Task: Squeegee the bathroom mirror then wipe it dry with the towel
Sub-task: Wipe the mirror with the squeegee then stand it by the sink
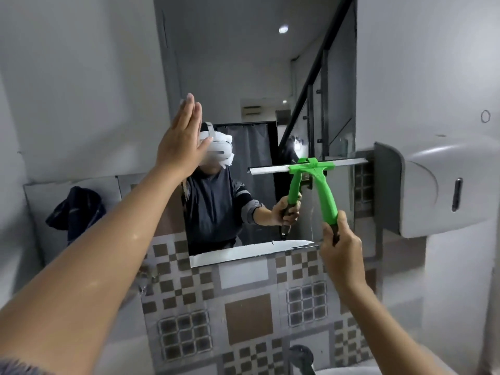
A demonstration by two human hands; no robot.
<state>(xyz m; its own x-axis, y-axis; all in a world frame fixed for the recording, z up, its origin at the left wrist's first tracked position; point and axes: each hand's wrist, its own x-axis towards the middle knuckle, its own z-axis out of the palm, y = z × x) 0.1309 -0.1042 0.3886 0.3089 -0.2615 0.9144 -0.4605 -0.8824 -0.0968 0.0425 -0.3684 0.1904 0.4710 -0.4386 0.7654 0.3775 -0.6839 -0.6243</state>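
Right hand (341, 247) grips squeegee (326, 190), seemingly against mirror (243, 77)

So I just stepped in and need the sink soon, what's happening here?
A person is squeegeeing the wall mirror. Their right hand grips the green plastic squeegee, its blade pressed flat against the glass on the right side. The left hand is open, flat by the mirror's left edge. A dark towel hangs left, untouched.

Premises: bathroom, likely commercial or shared washroom. Evidence: wall mirror (257, 117) above gripped squeegee handle; grey wall-mounted paper dispenser (438, 185) right of grip; patterned brown-and-grey checker tiles (243, 307) below grip; faucet (301, 355) at bottom edge; dark towel (75, 209) hanging far left.
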